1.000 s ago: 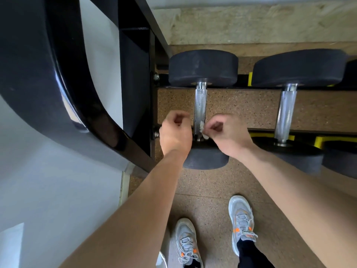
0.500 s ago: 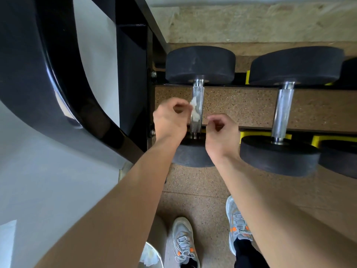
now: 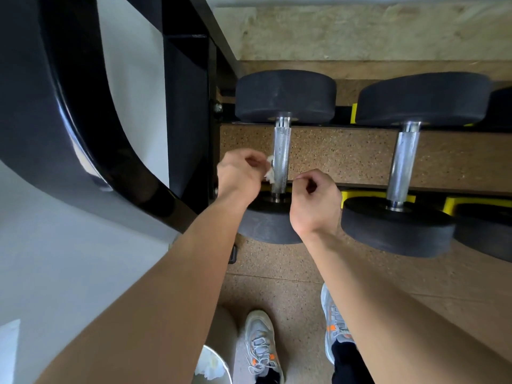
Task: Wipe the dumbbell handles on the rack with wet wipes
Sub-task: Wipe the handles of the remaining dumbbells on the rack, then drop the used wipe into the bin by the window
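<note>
Two black dumbbells lie on a low black rack (image 3: pixel 343 115) with yellow cradles. The left dumbbell's knurled steel handle (image 3: pixel 281 145) runs away from me. My left hand (image 3: pixel 239 176) pinches a crumpled white wet wipe (image 3: pixel 270 170) against the left side of that handle, near its lower end. My right hand (image 3: pixel 314 203) hovers just right of the handle with its fingers curled; nothing shows in its grip. The second dumbbell's handle (image 3: pixel 401 162) stands untouched to the right.
A curved black machine frame (image 3: pixel 83 120) fills the left side. A third dumbbell's black head (image 3: pixel 487 231) shows at the right edge. A bin holding used wipes (image 3: pixel 210 367) sits at the bottom by my shoes, on speckled cork flooring.
The wipe passed from my right hand to my left, now on the handle's left side. My right hand drew back from the handle, curled with nothing visible in it.
</note>
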Available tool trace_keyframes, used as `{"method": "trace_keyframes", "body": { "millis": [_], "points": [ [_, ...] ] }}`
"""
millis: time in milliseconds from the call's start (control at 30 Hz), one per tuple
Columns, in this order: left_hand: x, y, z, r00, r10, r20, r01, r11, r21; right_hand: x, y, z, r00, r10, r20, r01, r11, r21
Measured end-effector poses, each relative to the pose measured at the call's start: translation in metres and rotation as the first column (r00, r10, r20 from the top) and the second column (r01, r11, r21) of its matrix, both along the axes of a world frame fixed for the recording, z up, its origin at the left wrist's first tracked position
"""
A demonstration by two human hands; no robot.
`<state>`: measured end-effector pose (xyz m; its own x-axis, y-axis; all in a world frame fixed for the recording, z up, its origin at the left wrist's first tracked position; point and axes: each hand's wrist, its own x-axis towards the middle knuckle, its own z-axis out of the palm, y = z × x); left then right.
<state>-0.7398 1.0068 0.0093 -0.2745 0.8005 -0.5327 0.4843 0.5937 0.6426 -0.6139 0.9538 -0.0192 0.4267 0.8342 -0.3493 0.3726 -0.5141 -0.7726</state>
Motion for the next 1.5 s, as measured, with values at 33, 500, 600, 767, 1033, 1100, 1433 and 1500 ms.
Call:
{"method": "trace_keyframes", "body": {
  "millis": [33,500,600,767,1033,1100,1433,1500],
  "points": [
    [0.002,-0.001,-0.001,1.000,-0.014,-0.007,0.013,1.000,-0.001,0.000,0.000,0.000,1.000,0.005,0.010,-0.005,1.000,-0.011],
    [0.001,-0.004,-0.007,0.997,-0.029,-0.075,0.030,1.000,0.007,-0.001,0.001,0.004,0.999,0.021,0.037,-0.019,0.999,-0.051],
    [-0.004,-0.014,-0.011,0.952,-0.242,-0.190,0.231,0.970,-0.075,-0.001,0.001,0.008,0.999,0.029,0.026,-0.027,0.998,-0.055],
    [-0.006,-0.005,0.004,0.928,-0.328,-0.176,0.279,0.926,-0.255,0.000,0.001,0.007,0.991,0.105,0.082,-0.101,0.993,-0.054],
    [-0.008,-0.069,0.090,0.995,-0.098,0.003,0.098,0.995,0.004,0.016,-0.008,0.087,0.787,0.571,0.234,-0.553,0.821,-0.144],
    [-0.009,-0.091,0.121,0.999,-0.024,0.030,0.023,0.999,0.030,0.015,-0.022,0.128,0.793,0.608,-0.037,-0.608,0.788,-0.095],
    [-0.009,-0.216,0.329,0.966,0.207,0.156,-0.233,0.957,0.175,0.015,-0.093,0.341,0.620,0.731,-0.283,-0.757,0.653,0.030],
    [-0.017,-0.250,0.359,0.949,0.267,0.168,-0.295,0.939,0.174,0.004,-0.113,0.377,0.573,0.790,-0.219,-0.805,0.593,0.033]
  ]
}}
